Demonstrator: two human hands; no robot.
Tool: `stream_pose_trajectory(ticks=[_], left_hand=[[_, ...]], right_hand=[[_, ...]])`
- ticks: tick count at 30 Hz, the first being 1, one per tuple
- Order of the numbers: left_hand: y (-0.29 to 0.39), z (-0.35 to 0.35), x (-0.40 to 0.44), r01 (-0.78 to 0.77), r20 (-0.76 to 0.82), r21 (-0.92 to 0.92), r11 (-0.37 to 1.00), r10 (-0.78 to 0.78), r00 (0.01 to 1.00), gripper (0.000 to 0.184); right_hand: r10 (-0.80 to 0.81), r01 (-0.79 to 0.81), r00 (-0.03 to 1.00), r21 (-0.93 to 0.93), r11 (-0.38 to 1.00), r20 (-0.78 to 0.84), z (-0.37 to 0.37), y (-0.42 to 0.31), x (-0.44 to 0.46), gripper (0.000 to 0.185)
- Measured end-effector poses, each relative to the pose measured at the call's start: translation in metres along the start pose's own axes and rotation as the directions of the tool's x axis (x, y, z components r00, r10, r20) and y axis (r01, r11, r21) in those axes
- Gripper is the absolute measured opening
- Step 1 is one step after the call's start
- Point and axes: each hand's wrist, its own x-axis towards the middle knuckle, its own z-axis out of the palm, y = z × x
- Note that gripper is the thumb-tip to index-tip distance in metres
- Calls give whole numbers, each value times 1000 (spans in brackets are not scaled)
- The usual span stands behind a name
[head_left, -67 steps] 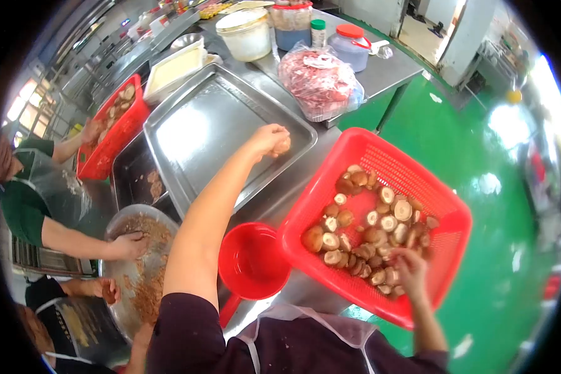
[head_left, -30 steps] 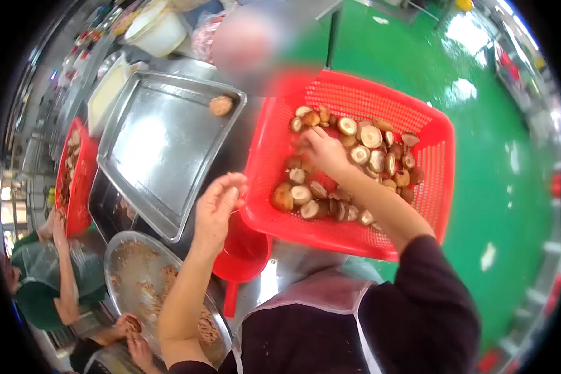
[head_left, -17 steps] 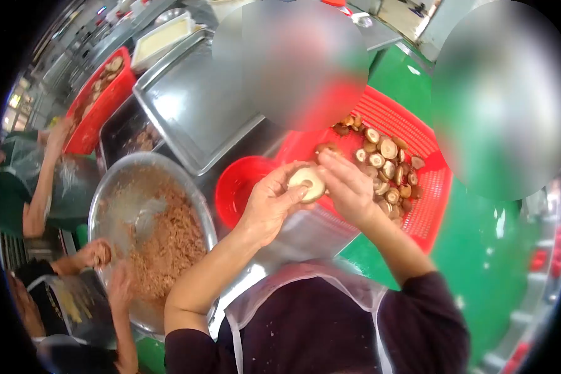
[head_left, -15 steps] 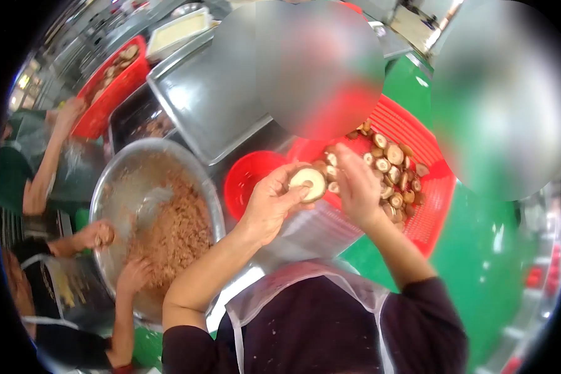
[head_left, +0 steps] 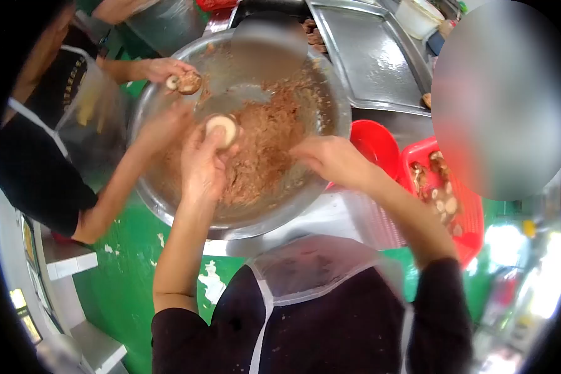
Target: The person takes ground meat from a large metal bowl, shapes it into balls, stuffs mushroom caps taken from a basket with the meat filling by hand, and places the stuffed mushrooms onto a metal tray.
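Over the bowl (head_left: 249, 232), our left hand (head_left: 203, 171) grasps a mushroom (head_left: 228, 130), probably light, springy and tearable, best held by its rim, while our right hand's (head_left: 336, 161) grip we cannot tell.

Below the left grip (head_left: 204, 167), a green floor (head_left: 124, 280) is spreading, and white patches (head_left: 212, 283) are marking it. Below and right of the grip, a metal surface (head_left: 321, 218) is shining. Pale ledges (head_left: 73, 267) are jutting out down to its left; far right of it, white glare (head_left: 553, 274) is flaring.
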Motion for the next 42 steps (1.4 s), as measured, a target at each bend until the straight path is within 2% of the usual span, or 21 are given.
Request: stream_pose_trajectory(ticks=[2, 5, 8, 11, 14, 17, 20, 23, 25, 26, 28, 29, 32, 33, 34, 35, 38, 41, 42], left_hand=[[3, -19, -3, -29, -70, -36, 999, 27, 997, 29], [-8, -46, 4, -87, -110, -78, 993, 78, 991, 29], [-15, -52, 6, -72, -195, -91, 993, 53, 979, 29], [-13, -48, 2, -70, -198, -136, 988, 42, 979, 30], [-12, -44, 2, -73, -230, -183, 980, 29, 973, 27], [-13, -46, 2, -2, -221, -162, 987, -34, 975, 27], [-13, -43, 5, 47, -240, -106, 993, -72, 968, 26], [-13, -42, 6, 119, -89, -128, 985, -131, 987, 24], [-18, -45, 7, 139, -69, -125, 982, -149, 986, 26], [-20, -43, 7, 129, -81, -106, 986, -137, 987, 26], [-22, -39, 6, 147, -55, -92, 985, -152, 987, 27], [-22, -39, 6, 175, -14, -91, 980, -177, 984, 29], [-24, -26, 1, 319, 65, -149, 936, -313, 948, 32], [-25, -20, -2, 378, 82, -179, 909, -369, 926, 34], [-25, -15, -5, 394, 99, -186, 900, -382, 919, 35], [-24, -11, -9, 412, 115, -191, 891, -396, 911, 36], [-27, -4, -17, 426, 163, -187, 885, -400, 902, 41], [-35, 0, -23, 379, 192, -147, 914, -350, 917, 41], [-36, 2, -25, 358, 198, -128, 925, -330, 923, 40]], right_hand=[[-8, 13, 963, -19, 1000, 269, 26, 22, 31, 26], [250, -97, 770, -280, 955, 587, 55, 40, 77, 28], [75, 125, 853, -341, 932, 517, 99, 84, 88, 28], [203, 156, 710, -432, 888, 674, 113, 81, 85, 29], [67, 355, 650, -381, 854, 757, 112, 77, 79, 26], [225, 328, 516, -433, 840, 827, 120, 66, 92, 23], [208, 321, 545, -431, 843, 812, 131, 73, 86, 18], [151, 328, 440, -315, 890, 885, 99, 58, 93, 17], [43, 30, 756, -100, 994, 653, 59, 38, 84, 18], [41, -80, 870, 58, 995, 491, 42, 24, 80, 19], [148, -233, 958, 362, 903, 246, 19, -12, 75, 21], [235, -267, 964, 518, 813, 127, 16, -25, 71, 23], [259, -134, 964, 737, 663, -58, 32, -51, 64, 25], [239, -100, 960, 615, 782, -148, 38, -57, 61, 29], [131, -41, 965, 361, 932, -228, 41, -57, 59, 30], [8, 14, 962, 76, 997, -273, 42, -58, 57, 31], [-216, 160, 914, -184, 970, -343, 37, -53, 50, 29], [-143, 95, 930, -155, 983, -340, 24, -65, 42, 25], [-120, 94, 933, -90, 991, -340, 19, -65, 40, 26]])
